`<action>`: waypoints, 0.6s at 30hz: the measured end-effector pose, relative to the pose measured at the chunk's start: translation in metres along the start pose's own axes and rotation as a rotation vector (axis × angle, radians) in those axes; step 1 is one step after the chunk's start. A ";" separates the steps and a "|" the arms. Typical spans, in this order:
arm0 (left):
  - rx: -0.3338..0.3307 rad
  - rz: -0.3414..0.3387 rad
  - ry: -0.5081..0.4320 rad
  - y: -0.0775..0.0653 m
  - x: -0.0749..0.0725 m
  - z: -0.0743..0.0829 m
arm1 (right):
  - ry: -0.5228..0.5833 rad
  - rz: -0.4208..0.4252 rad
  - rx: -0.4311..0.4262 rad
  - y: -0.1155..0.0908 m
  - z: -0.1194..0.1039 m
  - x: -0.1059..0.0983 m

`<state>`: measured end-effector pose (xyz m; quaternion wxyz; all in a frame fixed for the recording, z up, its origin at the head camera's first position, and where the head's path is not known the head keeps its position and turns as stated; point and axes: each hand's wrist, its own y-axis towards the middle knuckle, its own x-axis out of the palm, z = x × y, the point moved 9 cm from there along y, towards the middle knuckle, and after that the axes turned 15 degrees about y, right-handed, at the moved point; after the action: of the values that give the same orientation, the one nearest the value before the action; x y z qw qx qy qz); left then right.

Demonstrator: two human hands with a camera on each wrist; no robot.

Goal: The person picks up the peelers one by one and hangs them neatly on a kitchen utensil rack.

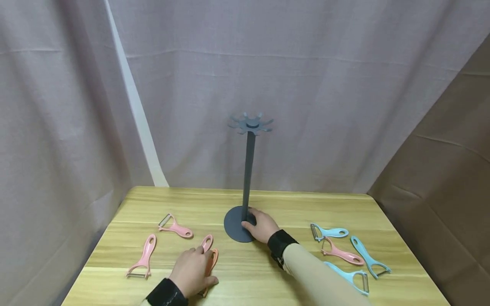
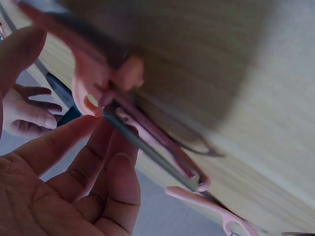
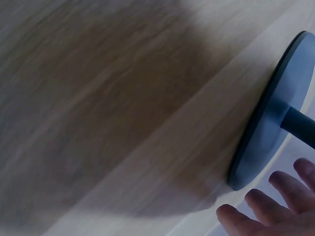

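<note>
My left hand [image 1: 191, 271] reaches down over an orange peeler [image 1: 214, 257] and a pink peeler [image 1: 207, 242], which lie close together and are partly hidden by it. In the left wrist view its fingertips [image 2: 123, 167] touch the peelers, and the thumb stands apart on the other side. At the middle of the table stands a dark grey rack with a post [image 1: 249, 174], a round base [image 1: 232, 224] and a ring of hooks [image 1: 252, 123] on top. My right hand [image 1: 264, 227] is at the foot of the post, thumb and fingers spread around it rather than curled.
Two pink peelers, one upper [image 1: 177, 228] and one lower [image 1: 145, 257], lie at the left. On the right is a group of blue peelers [image 1: 334, 232] with a pink one [image 1: 342, 254] among them. A grey curtain [image 1: 306, 85] hangs behind the table.
</note>
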<state>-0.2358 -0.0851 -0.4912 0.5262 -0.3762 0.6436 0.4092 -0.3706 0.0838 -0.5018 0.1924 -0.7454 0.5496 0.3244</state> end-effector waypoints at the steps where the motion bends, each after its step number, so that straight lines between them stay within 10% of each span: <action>1: 0.001 0.002 -0.001 -0.001 0.000 0.000 | 0.000 0.005 -0.005 0.001 0.000 0.001; 18: 0.017 0.134 0.039 -0.003 -0.005 0.006 | 0.007 0.090 -0.065 0.010 -0.009 0.006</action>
<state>-0.2296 -0.0806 -0.4870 0.4880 -0.3355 0.6811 0.4306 -0.3763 0.0712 -0.4988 0.1516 -0.7270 0.5723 0.3477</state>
